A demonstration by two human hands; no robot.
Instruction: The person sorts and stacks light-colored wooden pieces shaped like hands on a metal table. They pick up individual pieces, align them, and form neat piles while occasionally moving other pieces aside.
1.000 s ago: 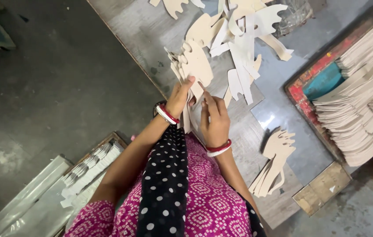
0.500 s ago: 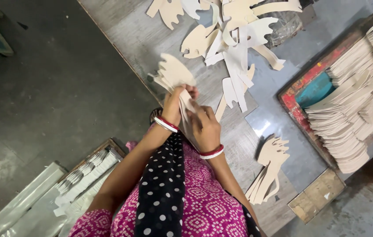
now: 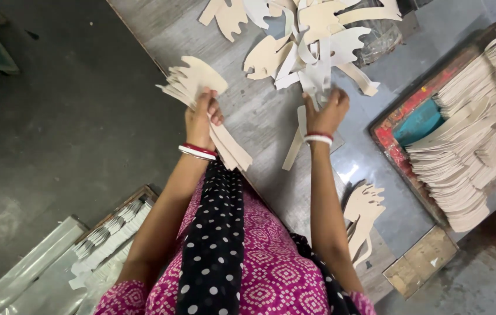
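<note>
Head view: left hand (image 3: 202, 119) clamps the cutout stack (image 3: 201, 87); right hand (image 3: 326, 111) pinches one loose cutout (image 3: 294, 143); edges should align squarely.

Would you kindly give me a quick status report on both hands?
Left hand grips stack of cutouts. Right hand pinches one cutout at loose pile. Nothing between them.

Dim even light, dark floor (image 3: 55, 116) at left, faint glare on table (image 3: 350, 172), mild motion blur
</note>
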